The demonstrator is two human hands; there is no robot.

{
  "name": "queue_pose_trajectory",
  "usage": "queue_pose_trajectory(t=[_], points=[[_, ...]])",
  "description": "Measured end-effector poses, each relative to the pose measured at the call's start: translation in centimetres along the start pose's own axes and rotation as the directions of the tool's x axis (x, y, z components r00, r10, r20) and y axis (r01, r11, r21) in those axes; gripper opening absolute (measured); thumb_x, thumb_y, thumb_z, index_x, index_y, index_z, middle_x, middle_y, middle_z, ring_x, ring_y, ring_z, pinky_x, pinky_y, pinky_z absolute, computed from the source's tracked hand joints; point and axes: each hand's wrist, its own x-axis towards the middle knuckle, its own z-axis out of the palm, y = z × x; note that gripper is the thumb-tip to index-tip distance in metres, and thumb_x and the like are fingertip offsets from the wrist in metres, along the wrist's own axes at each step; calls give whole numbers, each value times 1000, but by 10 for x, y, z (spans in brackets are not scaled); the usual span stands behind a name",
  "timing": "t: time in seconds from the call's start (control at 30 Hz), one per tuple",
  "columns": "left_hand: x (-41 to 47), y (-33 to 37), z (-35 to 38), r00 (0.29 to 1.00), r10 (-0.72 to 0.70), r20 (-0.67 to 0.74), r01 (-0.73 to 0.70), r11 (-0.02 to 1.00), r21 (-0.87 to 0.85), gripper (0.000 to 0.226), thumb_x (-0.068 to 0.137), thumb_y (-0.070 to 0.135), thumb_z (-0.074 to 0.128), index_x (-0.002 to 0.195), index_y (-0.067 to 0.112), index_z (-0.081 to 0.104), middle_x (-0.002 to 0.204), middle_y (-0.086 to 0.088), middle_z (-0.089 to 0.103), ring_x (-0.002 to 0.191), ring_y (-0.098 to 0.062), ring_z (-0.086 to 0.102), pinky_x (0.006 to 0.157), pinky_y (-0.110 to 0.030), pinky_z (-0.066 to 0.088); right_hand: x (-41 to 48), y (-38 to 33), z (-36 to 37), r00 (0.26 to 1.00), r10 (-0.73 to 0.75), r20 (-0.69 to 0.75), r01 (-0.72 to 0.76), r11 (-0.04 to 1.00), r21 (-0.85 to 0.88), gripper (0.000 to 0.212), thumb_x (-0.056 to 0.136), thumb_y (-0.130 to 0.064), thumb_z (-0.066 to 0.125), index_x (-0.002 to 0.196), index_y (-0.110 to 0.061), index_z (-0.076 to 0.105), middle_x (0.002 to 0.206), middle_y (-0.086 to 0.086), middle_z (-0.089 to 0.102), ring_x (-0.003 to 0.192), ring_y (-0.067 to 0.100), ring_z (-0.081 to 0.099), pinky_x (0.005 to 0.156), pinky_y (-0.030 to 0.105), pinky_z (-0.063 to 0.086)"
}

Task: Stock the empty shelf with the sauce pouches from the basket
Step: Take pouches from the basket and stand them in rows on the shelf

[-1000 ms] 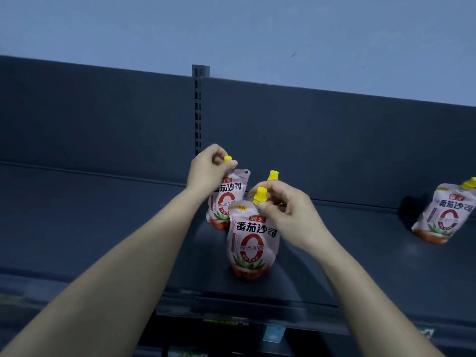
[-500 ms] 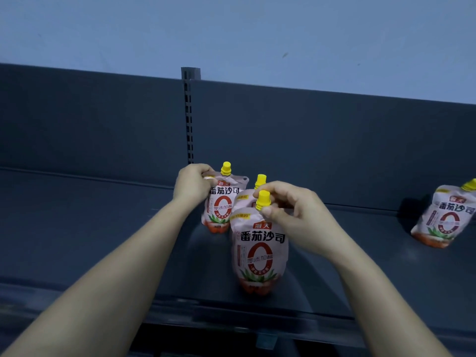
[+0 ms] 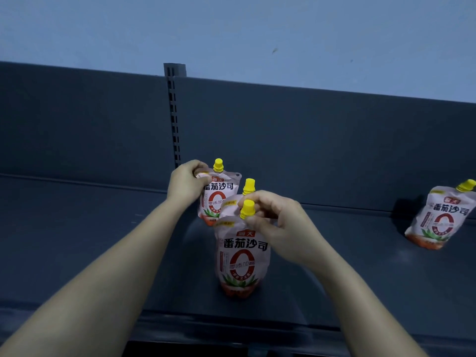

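Three white sauce pouches with yellow caps stand clustered on the dark shelf point(image 3: 77, 228). My left hand point(image 3: 186, 180) pinches the top left corner of the back pouch point(image 3: 219, 194). My right hand point(image 3: 278, 225) pinches the top of the front pouch point(image 3: 242, 261) just beside its yellow cap. A middle pouch point(image 3: 249, 186) shows only its cap and a bit of its top between them. A fourth pouch point(image 3: 441, 217) leans against the back panel at the far right. The basket is out of view.
The shelf's back panel point(image 3: 309, 140) rises behind the pouches, with a slotted upright post point(image 3: 173, 112) above my left hand. Bare shelf surface stretches left of the cluster and between it and the right pouch. The front lip point(image 3: 231, 328) runs below.
My left hand slid from the back pouch's cap down to its top left corner. The front pouch has settled lower onto the shelf under my right hand.
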Motion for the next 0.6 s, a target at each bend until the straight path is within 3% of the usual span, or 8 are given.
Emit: queue_pose_trajectory(t=[0.1,0.17,0.2,0.27,0.33,0.37,0.47,0.6], points=[[-15,1,-4,994,15,-107,-16,1000,-9,39,78,18,74,114,17,58,106,1,53,89,-13,55,79,-31,51,1,1,0,1000,-3,15,3,1000,8,13,87,-2,61,95,-11,65,84,12,62,78,27,58,75,45,51],[-35,8,-7,946,138,-292,-154,988,-32,20,80,27,69,93,15,60,91,3,49,76,-8,49,70,-26,47,2,2,0,1000,-1,21,1,1000,14,15,87,-2,61,97,-13,65,86,13,62,79,30,58,76,45,51],[-45,9,-8,933,197,-302,-226,972,-62,21,81,34,65,80,14,60,81,4,50,69,-7,47,65,-24,45,2,3,0,1000,1,21,-2,1000,21,16,87,-3,62,98,-14,66,86,13,62,80,29,58,76,44,52],[-62,11,-8,959,272,-80,-282,945,-168,36,79,49,59,65,16,62,64,3,55,60,-9,50,58,-27,43,3,3,1,1000,4,17,-5,999,37,19,86,-1,62,99,-14,66,87,11,64,80,26,59,76,38,53],[-74,15,-7,944,266,196,-213,943,-257,32,75,55,61,65,26,70,62,4,65,60,-10,58,57,-28,47,4,2,1,1000,13,13,-13,999,41,22,86,0,62,101,-15,67,86,10,64,79,23,60,74,33,52],[-76,17,-6,930,260,261,-177,937,-301,24,75,53,65,68,32,73,65,8,68,64,-6,62,59,-23,48,4,2,0,1000,20,14,-20,999,39,23,86,0,62,102,-15,67,85,9,64,78,22,59,73,31,52],[-78,21,-8,912,278,303,-149,911,-386,24,80,42,68,63,26,72,59,7,65,60,-3,59,57,-17,44,4,2,0,999,38,16,-39,998,45,24,86,-1,62,103,-17,68,84,7,64,74,15,58,71,25,51],[-76,16,-9,901,268,340,-156,933,-323,25,72,35,73,80,12,76,84,-23,70,76,-21,63,73,-39,51,4,4,0,999,36,17,-37,998,56,23,85,0,62,100,-17,68,86,8,66,75,20,60,73,29,53]])
